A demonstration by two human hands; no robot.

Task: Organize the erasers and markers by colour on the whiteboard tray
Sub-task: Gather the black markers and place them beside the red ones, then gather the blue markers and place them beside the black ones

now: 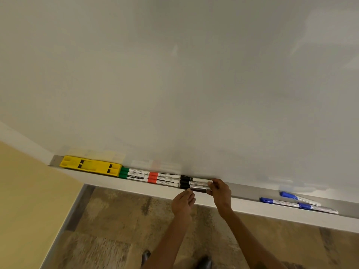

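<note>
Along the whiteboard tray (244, 205) lie, from left to right, two yellow erasers (90, 165), three green-capped markers (134, 174), three red-capped markers (165, 179) and three black-capped markers (194, 183). My right hand (220, 191) grips the right ends of the black markers. My left hand (183, 202) pinches the nearest black marker at the tray's front edge. Three blue-capped markers (287, 201) lie loosely, at different angles, further right on the tray.
The whiteboard (184, 84) fills the upper view. A yellow wall (29, 191) stands at the left. Below the tray is a patterned floor (116, 230), with my dark shoes at the bottom edge.
</note>
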